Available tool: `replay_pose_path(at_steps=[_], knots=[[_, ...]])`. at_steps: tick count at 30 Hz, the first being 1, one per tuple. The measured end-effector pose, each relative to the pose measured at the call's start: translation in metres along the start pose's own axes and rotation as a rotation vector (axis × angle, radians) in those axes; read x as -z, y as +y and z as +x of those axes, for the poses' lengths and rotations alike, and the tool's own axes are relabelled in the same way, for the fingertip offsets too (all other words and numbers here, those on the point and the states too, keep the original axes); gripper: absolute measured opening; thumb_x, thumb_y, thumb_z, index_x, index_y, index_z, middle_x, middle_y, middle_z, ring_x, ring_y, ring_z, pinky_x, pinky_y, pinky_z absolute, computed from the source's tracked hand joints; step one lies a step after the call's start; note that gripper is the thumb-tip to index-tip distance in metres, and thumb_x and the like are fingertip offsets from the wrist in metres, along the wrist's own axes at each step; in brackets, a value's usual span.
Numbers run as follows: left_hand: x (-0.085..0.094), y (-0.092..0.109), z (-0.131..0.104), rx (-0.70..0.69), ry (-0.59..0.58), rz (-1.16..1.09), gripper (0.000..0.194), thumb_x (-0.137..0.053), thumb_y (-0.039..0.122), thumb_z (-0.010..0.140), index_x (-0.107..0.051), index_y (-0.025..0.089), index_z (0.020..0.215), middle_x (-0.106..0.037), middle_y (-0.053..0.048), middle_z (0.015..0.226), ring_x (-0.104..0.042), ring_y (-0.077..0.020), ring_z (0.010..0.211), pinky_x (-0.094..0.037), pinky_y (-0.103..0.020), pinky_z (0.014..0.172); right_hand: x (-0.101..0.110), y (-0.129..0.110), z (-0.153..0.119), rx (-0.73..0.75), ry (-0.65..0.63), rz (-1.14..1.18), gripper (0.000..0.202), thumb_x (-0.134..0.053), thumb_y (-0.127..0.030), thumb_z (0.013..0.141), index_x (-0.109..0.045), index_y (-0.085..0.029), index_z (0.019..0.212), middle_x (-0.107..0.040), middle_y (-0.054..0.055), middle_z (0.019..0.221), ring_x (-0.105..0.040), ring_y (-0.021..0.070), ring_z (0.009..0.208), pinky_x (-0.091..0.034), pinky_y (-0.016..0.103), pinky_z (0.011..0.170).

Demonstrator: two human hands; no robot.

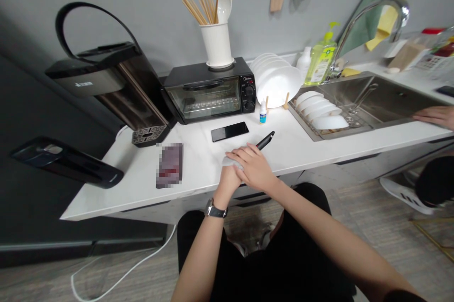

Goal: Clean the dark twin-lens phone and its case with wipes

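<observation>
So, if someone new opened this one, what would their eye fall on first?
Likely the tall black machine with its arched handle, on the counter left of the toaster oven. The white utensil holder atop that oven also stands out. Then, near the counter's front edge, the right hand overlaps the left hand, a pale item partly hidden by them.

A white cylindrical holder (216, 46) stands upon the black boxy oven (210, 91), which is beside white round plates (278, 83)
</observation>
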State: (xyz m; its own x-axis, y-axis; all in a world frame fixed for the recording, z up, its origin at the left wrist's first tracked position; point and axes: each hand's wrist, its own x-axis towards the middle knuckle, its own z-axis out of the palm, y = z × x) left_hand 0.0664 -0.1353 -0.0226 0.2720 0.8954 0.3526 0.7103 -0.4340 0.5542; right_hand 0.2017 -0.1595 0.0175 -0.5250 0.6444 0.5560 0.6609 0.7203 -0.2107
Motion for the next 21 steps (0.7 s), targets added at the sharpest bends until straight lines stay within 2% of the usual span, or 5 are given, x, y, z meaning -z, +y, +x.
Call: replay_pose_path(at_steps=[6,9,12,17,21], knots=[[0.012,0.017,0.006,0.066,-0.043,-0.156,0.030,-0.050,0.031,0.105,-0.074,0.024,0.121,-0.078,-0.008,0.122,-0.074,-0.0261,0.112,-0.057,-0.032,0.094,0.022,0.089,-0.011,-0.293,0.142,-0.123,0.037,-0.034,-0.026,0.106,-0.067,-0.016,0.122,-0.071,0.013,0.119,-0.060,0.0283,0.118,-0.033,0.052,0.120],[0.013,0.021,0.007,0.095,-0.038,-0.124,0.031,-0.051,0.032,0.105,-0.074,0.022,0.123,-0.079,-0.009,0.119,-0.075,-0.0276,0.109,-0.057,-0.033,0.091,0.026,0.108,-0.005,-0.378,0.172,-0.135,0.038,-0.033,-0.025,0.106,-0.067,-0.014,0.118,-0.071,0.015,0.122,-0.059,0.0303,0.122,-0.031,0.056,0.120],[0.011,0.020,0.008,0.081,-0.028,-0.113,0.031,-0.049,0.029,0.105,-0.073,0.021,0.123,-0.079,-0.010,0.116,-0.076,-0.0270,0.106,-0.057,-0.033,0.090,0.018,0.084,0.003,-0.334,0.193,-0.058,0.038,-0.034,-0.023,0.105,-0.066,-0.018,0.124,-0.070,0.012,0.128,-0.054,0.0293,0.133,-0.023,0.059,0.125],[0.004,0.009,0.005,0.104,-0.057,-0.034,0.029,-0.050,0.006,0.093,-0.074,0.013,0.106,-0.079,-0.013,0.106,-0.076,-0.0259,0.099,-0.059,-0.035,0.089,-0.005,0.007,0.003,-0.087,0.086,0.087,0.037,-0.043,-0.025,0.102,-0.062,-0.022,0.134,-0.069,0.007,0.133,-0.054,0.0257,0.134,-0.017,0.057,0.128],[0.007,0.008,0.003,0.090,-0.096,-0.014,0.025,-0.055,0.005,0.089,-0.075,0.012,0.103,-0.079,-0.015,0.103,-0.076,-0.0279,0.100,-0.059,-0.037,0.091,-0.003,0.005,-0.005,-0.011,0.044,0.037,0.039,-0.046,-0.024,0.101,-0.061,-0.019,0.136,-0.070,0.010,0.129,-0.059,0.0266,0.120,-0.032,0.051,0.119]])
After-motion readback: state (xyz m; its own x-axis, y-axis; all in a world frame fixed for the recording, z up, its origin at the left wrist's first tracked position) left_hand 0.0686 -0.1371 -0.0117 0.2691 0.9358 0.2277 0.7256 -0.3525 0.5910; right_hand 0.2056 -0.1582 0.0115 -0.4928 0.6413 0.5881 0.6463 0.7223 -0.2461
